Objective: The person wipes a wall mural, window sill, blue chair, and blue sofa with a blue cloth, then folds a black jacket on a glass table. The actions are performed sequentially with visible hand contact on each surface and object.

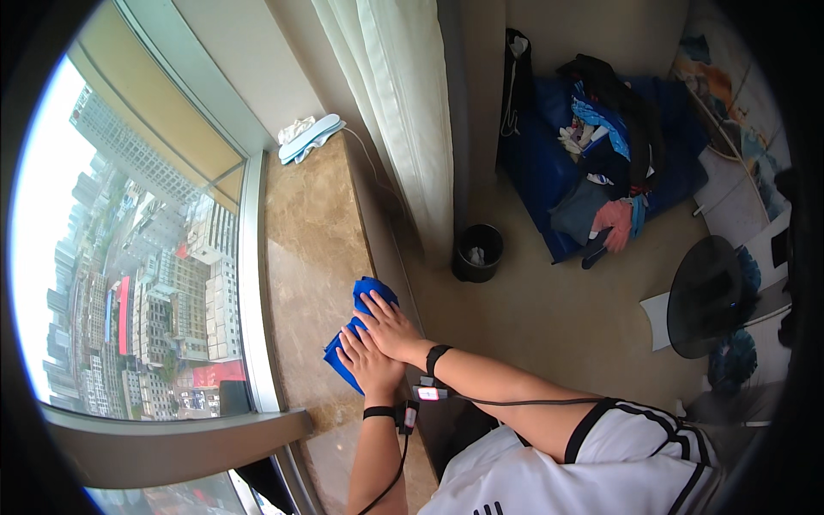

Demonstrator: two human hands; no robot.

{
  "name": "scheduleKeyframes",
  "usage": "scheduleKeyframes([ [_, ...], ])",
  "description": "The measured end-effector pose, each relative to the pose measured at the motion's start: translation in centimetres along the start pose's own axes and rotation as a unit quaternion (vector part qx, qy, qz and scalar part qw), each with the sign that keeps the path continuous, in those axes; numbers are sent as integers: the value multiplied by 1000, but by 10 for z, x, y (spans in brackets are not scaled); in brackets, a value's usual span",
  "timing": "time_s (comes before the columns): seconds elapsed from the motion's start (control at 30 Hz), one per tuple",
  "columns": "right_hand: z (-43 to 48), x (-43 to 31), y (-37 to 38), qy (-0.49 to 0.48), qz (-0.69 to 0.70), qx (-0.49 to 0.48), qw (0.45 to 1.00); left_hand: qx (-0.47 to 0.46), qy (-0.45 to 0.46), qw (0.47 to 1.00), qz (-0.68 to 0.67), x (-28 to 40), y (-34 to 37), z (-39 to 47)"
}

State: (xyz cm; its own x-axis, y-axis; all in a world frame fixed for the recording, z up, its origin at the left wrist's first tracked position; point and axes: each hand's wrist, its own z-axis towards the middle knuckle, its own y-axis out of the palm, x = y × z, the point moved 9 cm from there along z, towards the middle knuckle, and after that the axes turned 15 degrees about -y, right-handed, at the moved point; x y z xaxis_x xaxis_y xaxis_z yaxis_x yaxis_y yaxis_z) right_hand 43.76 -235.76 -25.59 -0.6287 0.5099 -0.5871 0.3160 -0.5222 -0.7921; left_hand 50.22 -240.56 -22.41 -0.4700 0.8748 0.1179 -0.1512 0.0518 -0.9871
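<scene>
A blue cloth (342,365) lies on the brown marble window sill (315,257), rumpled, with part of it at the sill's room-side edge. My left hand (372,364) rests flat on the cloth's nearer part, fingers extended. Just beyond it, my right hand (390,327) lies palm down across the cloth, its fingers spread towards the far end. The two hands touch where the right palm meets the left fingers. Both palms hide the middle of the cloth. Black straps with small cabled devices circle both wrists.
White-and-blue slippers (312,138) lie on white fabric at the sill's far end, beside a cord. A window frame (257,290) borders the sill. Across it hang a white curtain (405,116), a black waste bin (477,253) and a clothes-covered blue seat (541,167) stand beyond.
</scene>
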Motion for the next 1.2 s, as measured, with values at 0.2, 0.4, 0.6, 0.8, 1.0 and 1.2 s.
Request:
scheduleKeyframes([
  [0.2, 23, 12, 21, 0, 4, -11, 1000, -35, -24, 999, 14, -14, 25, 22],
  [0.4, 48, 26, 51, -10, 16, -25, 1000, -55, -61, 997, 12, -31, 54, 42],
  [0.6, 86, 54, 64, -13, 49, -44, 998, -70, -56, 995, 47, -30, 79, 84],
  [0.8, 148, 101, 52, -32, 79, -19, 996, -58, -39, 996, 57, -5, 101, 156],
  [1.0, 200, 145, 43, -36, 84, 6, 996, -96, -53, 991, 74, 13, 125, 217],
  [1.2, 247, 186, 44, -46, 76, -17, 996, -70, -84, 992, 59, 31, 144, 272],
])
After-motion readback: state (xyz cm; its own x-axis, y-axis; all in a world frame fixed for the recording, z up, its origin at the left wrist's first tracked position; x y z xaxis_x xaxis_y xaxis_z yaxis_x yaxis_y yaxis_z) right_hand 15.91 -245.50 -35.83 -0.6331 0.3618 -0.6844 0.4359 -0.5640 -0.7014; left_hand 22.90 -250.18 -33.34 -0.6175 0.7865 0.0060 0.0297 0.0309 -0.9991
